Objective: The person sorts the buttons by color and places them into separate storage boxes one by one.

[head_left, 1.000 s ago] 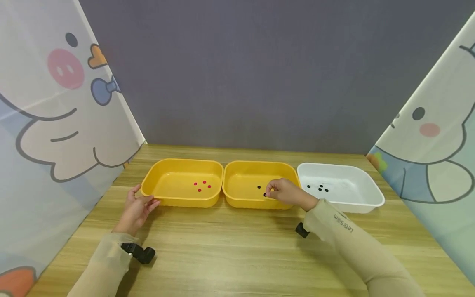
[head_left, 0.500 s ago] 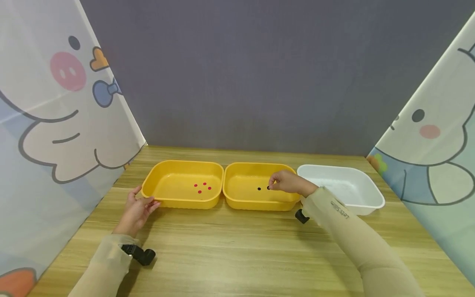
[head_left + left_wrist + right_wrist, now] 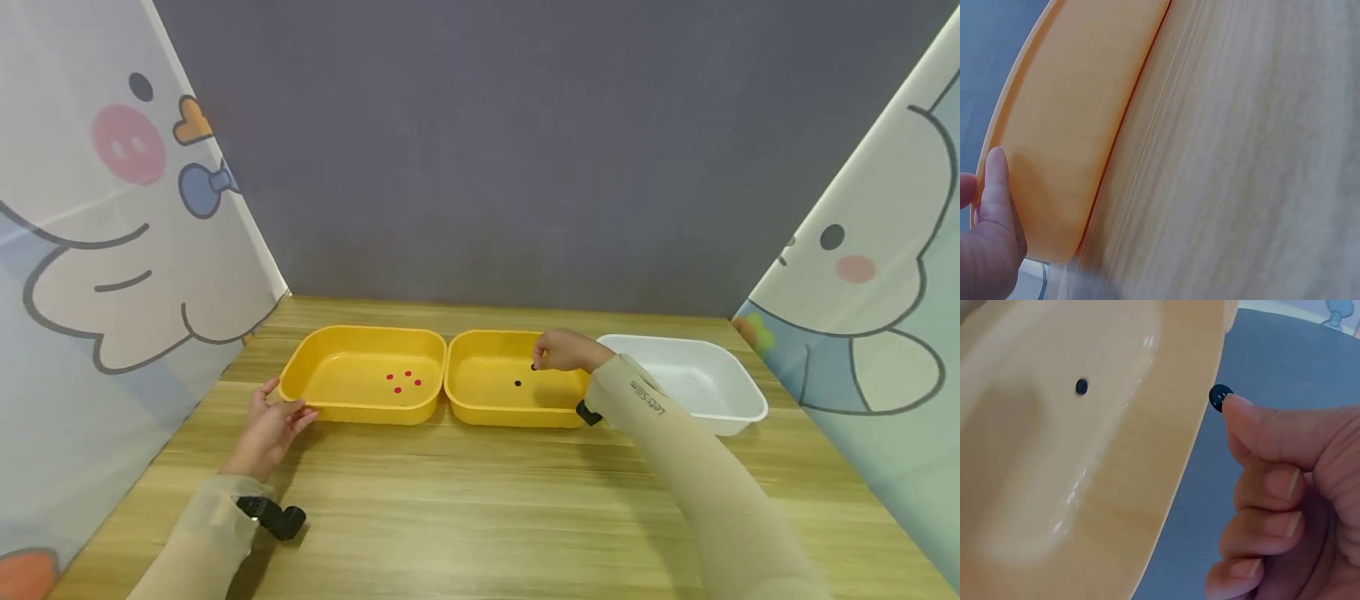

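In the head view my left hand (image 3: 266, 429) holds the near left corner of the left yellow tray (image 3: 360, 414), fingers outside and thumb at the rim. The left wrist view shows the same hand (image 3: 988, 240) against the tray's outer wall (image 3: 1066, 119). My right hand (image 3: 564, 350) is over the middle yellow tray (image 3: 513, 417). Between its thumb and forefinger it pinches a black button (image 3: 1220, 398) with small holes, the other fingers curled in. Another black button (image 3: 1082, 386) lies on that tray's floor. Several small red buttons (image 3: 408, 374) lie in the left tray.
A white tray (image 3: 723, 375) stands at the right, partly covered by the right sleeve (image 3: 652, 417). All three trays stand in a row on the wooden table (image 3: 435, 508). A grey wall (image 3: 480, 150) rises behind, with printed cloth panels (image 3: 90, 275) at both sides.
My right hand has risen and moved away from me with the black button. The black buttons earlier visible in the white tray no longer show beside the sleeve. The left hand keeps its hold.
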`<state>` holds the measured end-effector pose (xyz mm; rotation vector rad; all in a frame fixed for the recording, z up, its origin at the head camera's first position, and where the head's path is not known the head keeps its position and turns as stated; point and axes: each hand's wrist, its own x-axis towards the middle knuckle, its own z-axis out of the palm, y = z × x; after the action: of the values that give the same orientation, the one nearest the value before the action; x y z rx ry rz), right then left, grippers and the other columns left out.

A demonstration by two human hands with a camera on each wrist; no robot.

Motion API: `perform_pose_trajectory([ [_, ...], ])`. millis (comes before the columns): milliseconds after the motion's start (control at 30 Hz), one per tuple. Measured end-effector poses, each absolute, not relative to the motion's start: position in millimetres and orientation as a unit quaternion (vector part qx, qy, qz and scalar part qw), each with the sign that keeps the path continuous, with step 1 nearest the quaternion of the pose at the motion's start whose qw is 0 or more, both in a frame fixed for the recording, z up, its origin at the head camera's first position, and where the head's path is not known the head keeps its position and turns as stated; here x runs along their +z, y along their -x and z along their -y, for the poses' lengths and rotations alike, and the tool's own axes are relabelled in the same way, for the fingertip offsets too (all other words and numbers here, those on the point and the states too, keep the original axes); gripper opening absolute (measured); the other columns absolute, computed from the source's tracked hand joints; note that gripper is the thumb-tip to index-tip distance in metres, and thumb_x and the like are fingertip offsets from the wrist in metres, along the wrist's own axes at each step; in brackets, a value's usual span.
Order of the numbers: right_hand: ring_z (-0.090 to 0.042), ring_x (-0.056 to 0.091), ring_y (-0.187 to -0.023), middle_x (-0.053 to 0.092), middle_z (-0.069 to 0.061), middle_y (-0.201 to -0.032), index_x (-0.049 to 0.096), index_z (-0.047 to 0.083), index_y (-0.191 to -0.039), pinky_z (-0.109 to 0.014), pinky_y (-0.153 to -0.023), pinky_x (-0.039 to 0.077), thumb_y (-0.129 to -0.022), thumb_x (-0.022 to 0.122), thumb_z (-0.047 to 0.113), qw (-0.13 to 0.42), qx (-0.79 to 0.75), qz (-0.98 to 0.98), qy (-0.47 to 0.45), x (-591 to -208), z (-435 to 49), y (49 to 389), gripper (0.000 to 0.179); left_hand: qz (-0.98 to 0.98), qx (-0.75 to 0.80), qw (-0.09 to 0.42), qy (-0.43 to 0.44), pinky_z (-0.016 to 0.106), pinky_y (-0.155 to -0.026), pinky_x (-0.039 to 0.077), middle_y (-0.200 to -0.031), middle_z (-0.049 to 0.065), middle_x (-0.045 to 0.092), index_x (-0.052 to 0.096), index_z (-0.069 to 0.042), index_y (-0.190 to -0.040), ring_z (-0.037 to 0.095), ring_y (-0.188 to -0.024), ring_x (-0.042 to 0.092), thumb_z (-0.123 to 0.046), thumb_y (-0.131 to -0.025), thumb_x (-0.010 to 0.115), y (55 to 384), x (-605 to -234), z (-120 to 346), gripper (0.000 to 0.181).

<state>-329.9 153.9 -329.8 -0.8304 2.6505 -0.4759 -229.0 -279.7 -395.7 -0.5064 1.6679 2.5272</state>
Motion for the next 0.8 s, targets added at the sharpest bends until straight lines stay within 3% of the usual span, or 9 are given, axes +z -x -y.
perform_pose_trajectory([
  [267,-0.015,0.043,-0.068,0.063,-0.003,-0.090,0.068,-0.001,-0.090,-0.027,-0.065,0.041,-0.095,0.060,0.010,0.150,-0.114,-0.942,0.277,-332.6,-152.6,339.1,0.014,-0.548,0.816,0.047,0.176,0.020,-0.071,0.058,-0.097,0.008,0.044,-0.013,-0.022,-0.148,0.010,-0.065,0.058,0.010,-0.096,0.039,230.4,-394.4,280.8,0.080],
  [800,-0.015,0.045,-0.067,0.062,-0.003,-0.087,0.068,0.002,-0.088,-0.025,-0.060,0.041,-0.093,0.059,0.008,0.157,-0.095,-0.951,0.249,-337.3,-154.7,344.0,0.012,-0.530,0.827,0.056,0.179,0.020,-0.073,0.057,-0.093,0.008,0.046,-0.016,-0.024,-0.150,0.011,-0.066,0.057,0.008,-0.097,0.035,225.1,-389.5,281.3,0.080],
])
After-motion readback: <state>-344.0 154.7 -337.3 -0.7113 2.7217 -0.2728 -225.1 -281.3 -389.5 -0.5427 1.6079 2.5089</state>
